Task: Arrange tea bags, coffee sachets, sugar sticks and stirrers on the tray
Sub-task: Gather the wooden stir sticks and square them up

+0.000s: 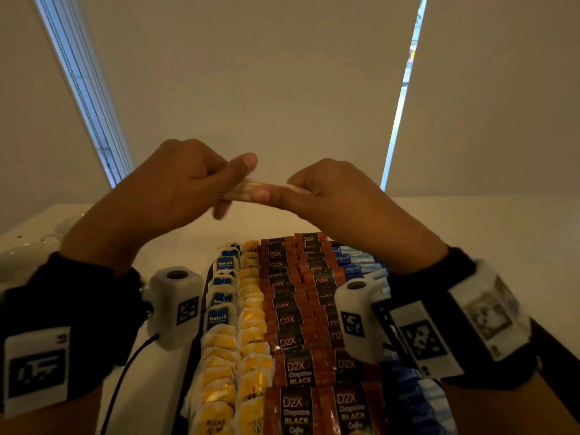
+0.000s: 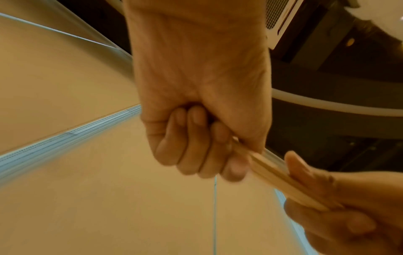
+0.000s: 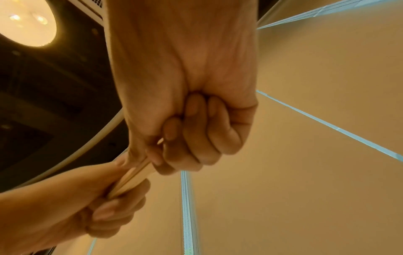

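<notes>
hands: left hand (image 1: 175, 186) and right hand (image 1: 326, 196) both grip stirrers (image 1: 251, 189) | square the ends, then lower flat onto tray (image 1: 205, 290)

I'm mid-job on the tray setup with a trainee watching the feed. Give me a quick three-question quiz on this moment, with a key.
1. True or false: the bundle of wooden stirrers is lying on the tray.
2. Which hands have a grip on the stirrers? A) only the left hand B) only the right hand C) both
3. Fill in: on the tray, the brown D2X coffee sachets lie between the yellow tea bags and the ____ sugar sticks.

Key
1. False: it is held in the air above the far end of the tray.
2. C: one hand grips each end.
3. blue
</notes>
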{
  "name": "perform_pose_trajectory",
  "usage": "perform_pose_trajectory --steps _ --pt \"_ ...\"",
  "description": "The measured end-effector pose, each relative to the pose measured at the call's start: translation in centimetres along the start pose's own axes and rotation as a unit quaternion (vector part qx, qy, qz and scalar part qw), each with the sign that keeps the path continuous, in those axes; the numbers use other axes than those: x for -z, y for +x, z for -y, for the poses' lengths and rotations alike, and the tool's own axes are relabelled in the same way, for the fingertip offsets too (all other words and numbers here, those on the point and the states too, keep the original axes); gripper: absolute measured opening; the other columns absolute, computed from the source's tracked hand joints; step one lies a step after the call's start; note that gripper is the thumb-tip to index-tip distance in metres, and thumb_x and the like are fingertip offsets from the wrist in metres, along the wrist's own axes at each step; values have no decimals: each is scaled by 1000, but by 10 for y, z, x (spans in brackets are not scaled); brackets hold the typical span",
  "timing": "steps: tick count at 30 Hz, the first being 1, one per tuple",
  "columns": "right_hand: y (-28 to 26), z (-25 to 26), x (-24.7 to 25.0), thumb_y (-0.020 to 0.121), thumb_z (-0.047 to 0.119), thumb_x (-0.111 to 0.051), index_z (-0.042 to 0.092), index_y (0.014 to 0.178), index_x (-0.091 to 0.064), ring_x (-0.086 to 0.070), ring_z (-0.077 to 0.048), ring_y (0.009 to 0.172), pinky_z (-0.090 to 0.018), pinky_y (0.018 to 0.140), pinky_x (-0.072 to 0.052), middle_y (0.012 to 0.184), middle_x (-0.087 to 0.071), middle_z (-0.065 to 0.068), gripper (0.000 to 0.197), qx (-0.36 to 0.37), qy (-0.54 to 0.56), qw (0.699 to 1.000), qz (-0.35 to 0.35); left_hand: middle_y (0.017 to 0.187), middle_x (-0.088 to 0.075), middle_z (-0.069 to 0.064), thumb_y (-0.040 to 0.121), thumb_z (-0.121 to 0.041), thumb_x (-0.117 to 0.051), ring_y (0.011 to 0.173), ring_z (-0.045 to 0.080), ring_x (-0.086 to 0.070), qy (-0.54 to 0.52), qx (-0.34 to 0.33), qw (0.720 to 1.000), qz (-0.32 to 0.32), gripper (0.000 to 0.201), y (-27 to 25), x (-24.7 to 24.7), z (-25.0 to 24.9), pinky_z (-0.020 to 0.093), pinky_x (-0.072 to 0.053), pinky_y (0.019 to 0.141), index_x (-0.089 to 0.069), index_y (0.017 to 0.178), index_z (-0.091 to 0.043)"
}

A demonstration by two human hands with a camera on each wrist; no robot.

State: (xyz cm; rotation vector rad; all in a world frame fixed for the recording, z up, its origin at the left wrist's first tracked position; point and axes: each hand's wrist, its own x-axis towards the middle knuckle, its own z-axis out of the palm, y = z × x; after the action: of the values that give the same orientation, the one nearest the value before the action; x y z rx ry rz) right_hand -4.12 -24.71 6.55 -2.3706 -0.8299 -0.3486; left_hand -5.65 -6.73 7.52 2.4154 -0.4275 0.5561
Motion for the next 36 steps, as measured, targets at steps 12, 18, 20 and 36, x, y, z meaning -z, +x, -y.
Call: perform_pose_trajectory --steps 12,18,20,36 --pt "-24 16 -1 95 43 -39 17 93 -57 -56 -1 58 -17 63 -46 65 -56 7 33 -19 72 989 129 44 -50 12 82 -56 -39 39 16 -44 30 -137 989 50 63 2 -16 -4 15 -34 43 -62 51 -6" --pt "-67 -5 24 97 42 -31 20 81 -46 -45 -4 53 -11 48 -40 67 -50 4 30 -144 -8 985 96 77 -61 -13 83 -67 -26 64 6 -57 8 -149 984 94 49 10 -15 2 18 -39 53 -63 88 -36" --pt "-87 -28 52 98 40 -29 17 82 -48 -46 -6 54 -14 49 -41 67 -49 3 35 -234 -60 970 27 83 -61 -15 80 -78 -26 68 4 -57 -34 -124 989 78 49 14 -5 12 25 -41 51 -59 96 -46" --pt "-115 -117 20 100 6 -26 -3 129 -45 -52 -28 111 -25 80 -37 123 -54 -18 36 -468 -179 835 228 67 -63 4 101 -12 -36 58 19 -55 -93 25 995 37 41 57 0 44 35 -46 38 -58 76 -36"
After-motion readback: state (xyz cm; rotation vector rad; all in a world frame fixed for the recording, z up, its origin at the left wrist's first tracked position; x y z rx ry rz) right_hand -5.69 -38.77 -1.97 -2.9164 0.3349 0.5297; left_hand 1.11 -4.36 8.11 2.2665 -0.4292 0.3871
